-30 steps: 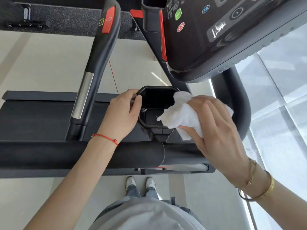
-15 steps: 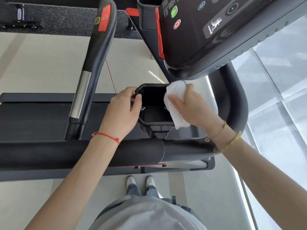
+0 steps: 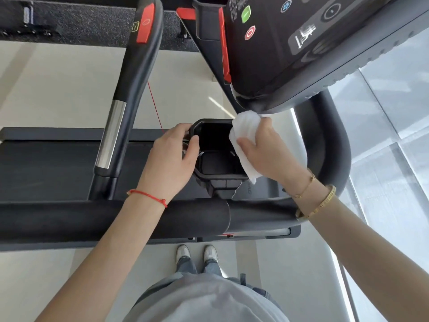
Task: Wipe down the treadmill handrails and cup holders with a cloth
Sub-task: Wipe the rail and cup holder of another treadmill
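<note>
Treadmill seen from above. The console [image 3: 313,43] fills the upper right; the deck [image 3: 46,166] runs across the left. A padded front bar [image 3: 92,219] crosses the lower frame, a side handrail [image 3: 130,89] with a chrome band rises at left, and a curved handrail [image 3: 334,145] bends round at right. The black cup holder [image 3: 216,163] sits between the two handrails, just above the bar and below the console's lower edge. Left hand [image 3: 171,161]: fingers curled over the holder's left rim, thumb on its inner edge, steadying it. Right hand [image 3: 274,154]: fingers closed on a white cloth [image 3: 243,135], pressing it against the holder's right rim and inner wall; the cloth's top nearly meets the console. A red cord [image 3: 148,196] circles the left wrist; gold bracelets [image 3: 318,201] the right.
</note>
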The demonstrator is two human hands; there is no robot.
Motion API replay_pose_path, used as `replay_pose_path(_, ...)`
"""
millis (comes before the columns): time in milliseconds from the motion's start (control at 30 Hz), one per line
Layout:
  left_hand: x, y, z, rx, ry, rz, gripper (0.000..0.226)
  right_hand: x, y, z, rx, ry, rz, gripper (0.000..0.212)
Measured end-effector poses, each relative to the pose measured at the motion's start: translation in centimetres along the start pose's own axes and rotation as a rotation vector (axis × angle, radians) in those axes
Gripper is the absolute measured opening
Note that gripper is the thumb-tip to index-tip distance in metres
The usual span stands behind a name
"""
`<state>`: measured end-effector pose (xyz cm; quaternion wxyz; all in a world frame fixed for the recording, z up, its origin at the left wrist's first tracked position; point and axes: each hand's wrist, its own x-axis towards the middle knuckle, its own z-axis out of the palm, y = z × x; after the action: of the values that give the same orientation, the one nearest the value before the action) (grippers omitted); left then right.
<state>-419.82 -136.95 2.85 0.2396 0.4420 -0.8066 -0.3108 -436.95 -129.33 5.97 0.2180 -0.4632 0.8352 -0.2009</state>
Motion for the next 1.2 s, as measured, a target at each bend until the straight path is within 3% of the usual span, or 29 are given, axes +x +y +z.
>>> replay_pose_path(233, 0.1, -0.1, 0.1, 0.003, 0.011, 0.011, 0.026, -3.2, 1.0, 1.4, -0.009, 0.043, -0.027, 0.027)
replay_pose_path(400, 0.1, -0.1, 0.1, 0.001, 0.011, 0.003, 0.027, -0.9, 0.2, 0.8, -0.049, 0.088, -0.06, 0.048)
replay_pose_path(633, 0.1, -0.1, 0.1, -0.012, 0.007, 0.004, 0.028, -5.1, 1.1, 1.1, -0.192, 0.242, -0.38, 0.049)
replay_pose_path(767, 0.0, -0.1, -0.1, -0.033, 0.0, 0.008, 0.03, -2.4, 0.1, 0.1, -0.409, 0.143, -0.599, 0.048)
replay_pose_path(1000, 0.0, -0.2, -0.1, -0.064, -0.012, 0.007, 0.029, 3.1, -2.4, -0.4, -0.724, -0.074, -0.78, 0.058)
replay_pose_path(1200, -0.1, -0.3, -0.3, -0.067, -0.016, 0.011, 0.029, 3.6, -2.1, -0.1, -0.783, -0.026, -0.696, 0.051)
